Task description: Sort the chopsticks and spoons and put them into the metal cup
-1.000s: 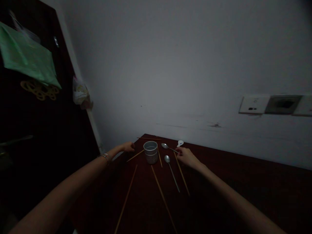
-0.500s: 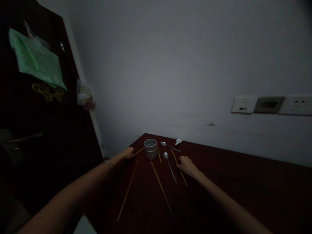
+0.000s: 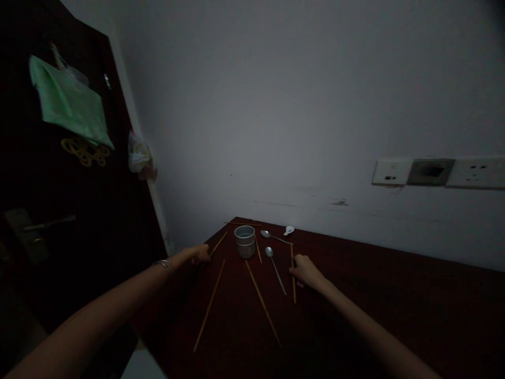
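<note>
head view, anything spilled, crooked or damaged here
Nothing looks spilled; the metal cup stands upright. Dark scuffs stand out on the plain wall; thin sticks point various ways around the cup.

It's dim here — scuffed pale wall [image 3: 276, 116], dark door [image 3: 114, 195] at left, reddish-brown table [image 3: 355, 279].

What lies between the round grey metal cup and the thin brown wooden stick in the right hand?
Another thin wooden stick, then a silver metal spoon, in the head view.

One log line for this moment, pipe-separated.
left hand: holding one chopstick | right hand: holding another chopstick | metal cup: upright between hands | spoons: two, lying right of cup
</note>
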Action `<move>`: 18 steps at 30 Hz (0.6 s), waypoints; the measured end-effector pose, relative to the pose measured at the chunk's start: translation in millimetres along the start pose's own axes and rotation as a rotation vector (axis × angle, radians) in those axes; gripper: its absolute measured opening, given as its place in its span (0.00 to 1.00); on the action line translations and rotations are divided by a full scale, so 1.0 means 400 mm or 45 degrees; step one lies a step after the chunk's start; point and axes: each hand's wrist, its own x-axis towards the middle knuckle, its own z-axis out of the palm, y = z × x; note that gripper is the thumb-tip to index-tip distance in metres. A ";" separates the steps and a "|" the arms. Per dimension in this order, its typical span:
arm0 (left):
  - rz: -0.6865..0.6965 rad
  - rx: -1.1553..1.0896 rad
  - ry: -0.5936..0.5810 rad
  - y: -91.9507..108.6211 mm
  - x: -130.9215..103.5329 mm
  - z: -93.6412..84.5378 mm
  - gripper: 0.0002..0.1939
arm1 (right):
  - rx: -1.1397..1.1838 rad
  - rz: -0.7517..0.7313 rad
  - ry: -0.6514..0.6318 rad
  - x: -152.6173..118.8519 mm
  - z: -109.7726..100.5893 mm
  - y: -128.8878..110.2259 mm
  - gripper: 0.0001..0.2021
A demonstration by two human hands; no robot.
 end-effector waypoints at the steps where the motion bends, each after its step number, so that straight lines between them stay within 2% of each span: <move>1: -0.008 0.003 -0.028 0.000 -0.001 0.001 0.10 | 0.000 -0.003 0.004 0.000 0.001 -0.003 0.06; 5: -0.027 0.021 -0.114 0.000 0.005 0.006 0.08 | -0.014 -0.055 0.021 0.001 0.005 -0.012 0.09; 10: -0.015 0.087 -0.131 -0.009 0.018 0.019 0.07 | -0.087 -0.073 0.000 0.000 0.007 -0.010 0.10; 15: 0.008 0.227 -0.086 -0.018 0.014 0.020 0.05 | -0.178 -0.051 0.082 -0.001 0.005 -0.005 0.13; 18: 0.049 0.312 -0.006 -0.017 -0.005 0.010 0.08 | -0.168 -0.054 0.093 -0.004 0.005 -0.001 0.13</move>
